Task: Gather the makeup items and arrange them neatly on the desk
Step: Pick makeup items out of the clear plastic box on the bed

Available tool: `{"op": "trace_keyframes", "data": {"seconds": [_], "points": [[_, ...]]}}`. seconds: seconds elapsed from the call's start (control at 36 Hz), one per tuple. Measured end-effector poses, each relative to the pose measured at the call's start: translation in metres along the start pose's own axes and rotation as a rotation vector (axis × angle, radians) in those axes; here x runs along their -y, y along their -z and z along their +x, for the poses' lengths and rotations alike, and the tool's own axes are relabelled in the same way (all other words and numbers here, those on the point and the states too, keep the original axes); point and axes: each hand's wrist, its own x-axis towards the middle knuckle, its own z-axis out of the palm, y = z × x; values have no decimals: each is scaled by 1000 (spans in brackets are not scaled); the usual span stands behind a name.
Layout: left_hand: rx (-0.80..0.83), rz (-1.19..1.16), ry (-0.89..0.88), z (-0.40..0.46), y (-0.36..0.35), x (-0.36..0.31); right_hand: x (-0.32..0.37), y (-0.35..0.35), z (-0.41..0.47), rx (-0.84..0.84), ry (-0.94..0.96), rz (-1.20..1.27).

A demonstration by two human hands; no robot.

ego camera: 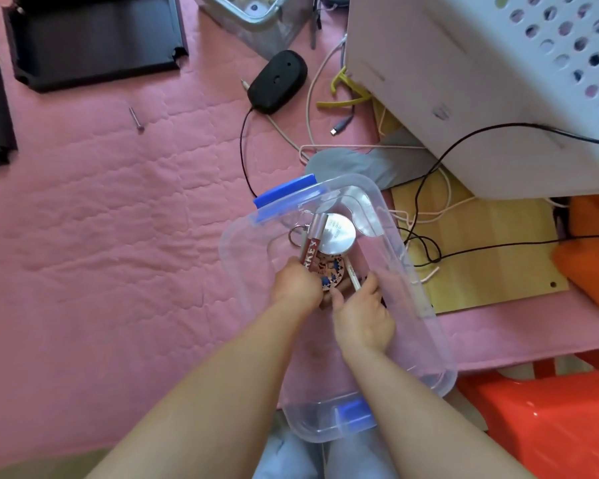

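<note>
A clear plastic box [426, 340] with blue latches sits in front of me, partly over my lap. Both my hands are inside it. My left hand [296, 283] curls around the lower end of a reddish lip gloss tube [311, 248] with a silver cap. My right hand [362, 314] pinches a thin white pencil [352, 276]. Between them lies a round patterned compact [329, 271], and a round silver compact [336, 234] lies farther in. A metal ring shows beside the tube.
A pink quilted cover [118, 219] spreads to the left. A black mouse-like device [277, 81] and tangled cables [426, 216] lie beyond the box. A white perforated basket [498, 81] stands at right above a wooden board [481, 254]. An orange stool [550, 416] is at lower right.
</note>
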Motion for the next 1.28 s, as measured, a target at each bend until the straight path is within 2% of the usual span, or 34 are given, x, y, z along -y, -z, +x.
{"op": "trace_keyframes", "data": {"seconds": [0.14, 0.25, 0.36, 0.64, 0.89, 1.28], "points": [[-3, -104, 33, -3, -8, 3, 3, -5, 2, 21, -85, 31], [9, -121, 14, -6, -6, 8, 4, -6, -4, 61, -179, 131], [34, -140, 12, -8, -4, 6, -5, -2, -3, 82, -211, 113], [74, -212, 13, -17, -2, 2, -6, 11, 19, 159, -70, -118], [82, -273, 11, -25, 2, 6, -7, 17, 5, 199, -87, 1], [98, -404, 39, -30, 0, 4, -19, 19, 8, 159, 81, -205]]}}
